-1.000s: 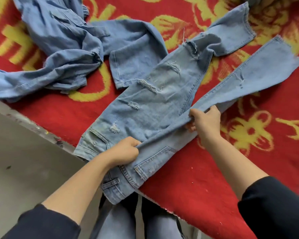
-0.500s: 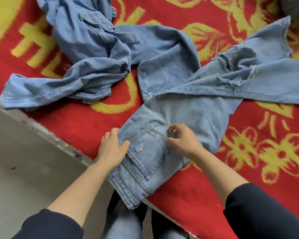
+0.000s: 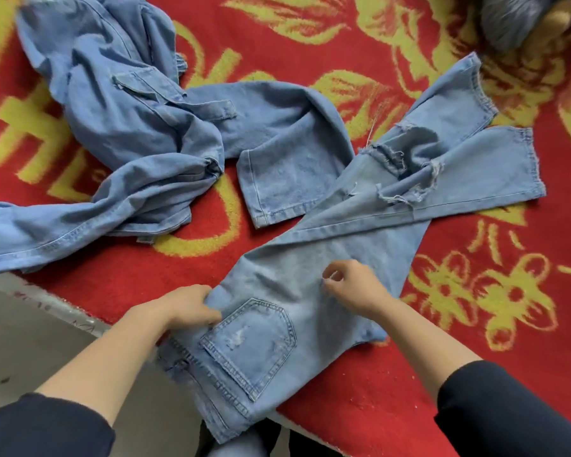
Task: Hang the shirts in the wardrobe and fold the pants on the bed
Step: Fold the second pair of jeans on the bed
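The light-blue ripped jeans [image 3: 314,255] lie on the bed, on its red cover with yellow flowers [image 3: 495,367], folded lengthwise so that one leg rests on the other and a back pocket [image 3: 251,341] faces up. The waistband end hangs just past the near edge of the bed, above the grey floor [image 3: 30,351], and the legs run away toward the upper right, where they do not lie true: the top leg slants across the lower one, and the two hems sit apart, one behind the other. Frayed tears show at the knees (the loose threads stand out pale against the denim). The left hand [image 3: 185,308] grips the left side edge of the jeans just beside the pocket, thumb on top of the cloth and fingers curled at the fold. The right hand [image 3: 353,288] sits on the seat area to the right of the pocket, its fingers curled with thumb and forefinger close together; whether they pinch any denim cannot be told. Both forearms are bare below dark sleeves. To the left, well apart from the hands, a second denim garment [image 3: 129,133] lies crumpled in a heap, one of its ends just beside the ripped jeans' thigh.
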`<state>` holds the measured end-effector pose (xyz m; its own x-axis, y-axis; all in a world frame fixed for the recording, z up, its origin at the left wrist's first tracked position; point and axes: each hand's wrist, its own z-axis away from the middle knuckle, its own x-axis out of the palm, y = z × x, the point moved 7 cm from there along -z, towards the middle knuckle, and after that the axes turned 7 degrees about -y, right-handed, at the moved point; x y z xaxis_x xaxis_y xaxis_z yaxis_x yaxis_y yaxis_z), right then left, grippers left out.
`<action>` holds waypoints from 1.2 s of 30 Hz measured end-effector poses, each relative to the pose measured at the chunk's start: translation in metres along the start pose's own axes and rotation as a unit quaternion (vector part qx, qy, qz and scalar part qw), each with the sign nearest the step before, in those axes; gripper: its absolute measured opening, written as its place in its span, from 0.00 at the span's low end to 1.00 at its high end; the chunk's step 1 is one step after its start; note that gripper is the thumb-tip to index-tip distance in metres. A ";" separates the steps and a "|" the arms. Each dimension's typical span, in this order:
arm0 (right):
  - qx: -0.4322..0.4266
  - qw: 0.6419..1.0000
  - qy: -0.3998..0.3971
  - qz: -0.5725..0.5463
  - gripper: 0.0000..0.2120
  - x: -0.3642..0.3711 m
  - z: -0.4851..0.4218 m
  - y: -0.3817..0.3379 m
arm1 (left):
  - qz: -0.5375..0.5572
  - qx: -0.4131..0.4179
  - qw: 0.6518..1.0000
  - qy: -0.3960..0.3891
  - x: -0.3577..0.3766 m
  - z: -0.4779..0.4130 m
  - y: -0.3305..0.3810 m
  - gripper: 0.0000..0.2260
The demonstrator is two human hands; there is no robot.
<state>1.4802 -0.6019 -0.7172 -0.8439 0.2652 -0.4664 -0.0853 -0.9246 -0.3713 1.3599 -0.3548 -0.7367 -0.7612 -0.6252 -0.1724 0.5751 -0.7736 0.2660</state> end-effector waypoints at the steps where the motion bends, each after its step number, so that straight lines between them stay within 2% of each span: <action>1: 0.009 0.999 0.024 -0.036 0.07 -0.013 -0.002 0.004 | 0.010 0.014 0.999 0.027 -0.010 -0.002 0.010 0.09; 6: 0.025 0.984 0.140 -0.109 0.05 -0.089 -0.014 0.025 | 0.121 0.119 0.975 0.143 -0.056 -0.021 0.094 0.04; 9: 0.035 0.973 0.192 -0.125 0.06 -0.128 -0.020 0.043 | 0.124 0.168 0.961 0.182 -0.070 -0.037 0.152 0.02; 12: 0.042 0.964 0.234 -0.122 0.10 -0.164 -0.030 0.059 | 0.104 0.196 0.946 0.236 -0.084 -0.051 0.201 0.06; 15: 0.045 0.946 0.294 -0.131 0.10 -0.203 -0.045 0.070 | 0.112 0.224 0.919 0.303 -0.105 -0.062 0.234 0.10; 18: 0.048 0.926 0.354 -0.124 0.11 -0.240 -0.062 0.074 | 0.104 0.237 0.905 0.336 -0.125 -0.077 0.256 0.10; 20: 0.039 0.917 0.376 -0.128 0.13 -0.261 -0.076 0.073 | 0.117 0.235 0.907 0.329 -0.135 -0.087 0.264 0.09; 25: 0.015 0.916 0.375 -0.140 0.18 -0.297 -0.114 0.057 | 0.102 0.225 0.929 0.275 -0.146 -0.108 0.279 0.08; 30: -0.021 0.935 0.342 -0.093 0.20 -0.313 -0.151 0.028 | 0.167 0.255 0.938 0.165 -0.137 -0.122 0.278 0.08; 36: 0.052 0.933 0.356 0.014 0.20 -0.323 -0.174 0.022 | 0.216 0.266 0.932 0.115 -0.130 -0.130 0.282 0.09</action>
<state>1.8430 -0.6604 -0.7148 -0.2849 0.3212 -0.9032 -0.1517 -0.9454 -0.2884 1.6595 -0.5052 -0.7630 -0.3723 -0.9200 -0.1227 0.5369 -0.3213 0.7800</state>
